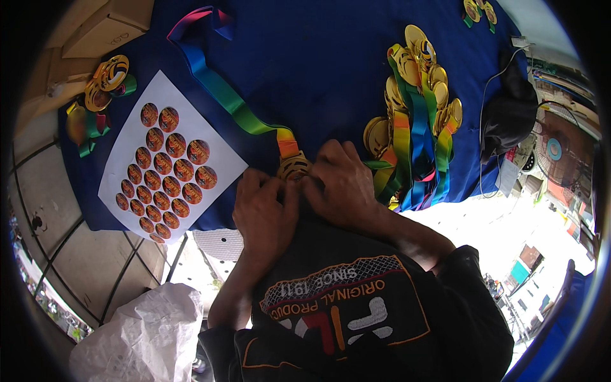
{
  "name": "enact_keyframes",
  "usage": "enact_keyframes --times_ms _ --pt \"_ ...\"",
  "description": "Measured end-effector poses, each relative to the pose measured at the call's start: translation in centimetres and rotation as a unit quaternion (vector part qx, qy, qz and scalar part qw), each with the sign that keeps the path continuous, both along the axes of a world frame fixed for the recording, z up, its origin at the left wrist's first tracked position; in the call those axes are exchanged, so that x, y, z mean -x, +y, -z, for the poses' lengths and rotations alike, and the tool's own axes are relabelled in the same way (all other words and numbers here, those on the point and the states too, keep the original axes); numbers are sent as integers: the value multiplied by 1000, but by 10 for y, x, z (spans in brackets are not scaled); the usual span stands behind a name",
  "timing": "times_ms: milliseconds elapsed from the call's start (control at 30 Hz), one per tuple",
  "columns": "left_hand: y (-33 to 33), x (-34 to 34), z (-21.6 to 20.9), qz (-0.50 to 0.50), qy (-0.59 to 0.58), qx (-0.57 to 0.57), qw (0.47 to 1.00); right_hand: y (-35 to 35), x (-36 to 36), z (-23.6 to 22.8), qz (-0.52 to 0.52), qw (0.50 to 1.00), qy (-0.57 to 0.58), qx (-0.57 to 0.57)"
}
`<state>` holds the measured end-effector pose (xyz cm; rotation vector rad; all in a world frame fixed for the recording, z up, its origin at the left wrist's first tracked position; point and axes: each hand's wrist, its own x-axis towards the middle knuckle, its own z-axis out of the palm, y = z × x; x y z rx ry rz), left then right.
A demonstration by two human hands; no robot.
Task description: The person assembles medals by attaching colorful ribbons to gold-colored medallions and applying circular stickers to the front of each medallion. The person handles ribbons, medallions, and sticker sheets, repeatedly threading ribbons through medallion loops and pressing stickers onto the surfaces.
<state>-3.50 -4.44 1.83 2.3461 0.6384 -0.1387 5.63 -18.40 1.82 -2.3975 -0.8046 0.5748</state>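
Between my two hands, at the near edge of the blue-covered table, is a gold medal point(293, 167). My left hand point(266, 200) has its fingers curled at the medal's left and lower side. From the right, my right hand point(340, 181) pinches the medal's edge, and its fingertips hide part of the lower rim. A rainbow ribbon point(235, 108) runs from the top of the medal away over the cloth to the far left. Left of my hands lies a white sheet point(223, 157) bearing several round orange-red stickers point(170, 186).
A heap of gold medals point(414, 70) with rainbow ribbons lies on the right of the blue cloth point(305, 63). More medals point(105, 83) lie at the left, beside a cardboard box point(108, 28). A black cloth bundle point(509, 114) and a fan point(554, 149) are at the right; a white plastic bag point(143, 331) is lower left.
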Motion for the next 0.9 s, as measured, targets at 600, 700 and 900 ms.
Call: enact_keyframes --times_ms 600,700,900 --pt "4 -2 -3 29 27 -5 999 0 -6 4 11 999 -20 -48" --pt "4 -2 -3 32 28 -3 999 1 -14 5 65 991 7 -113" --pt "7 -3 0 37 4 -1 999 15 -28 8 17 996 -6 -83"
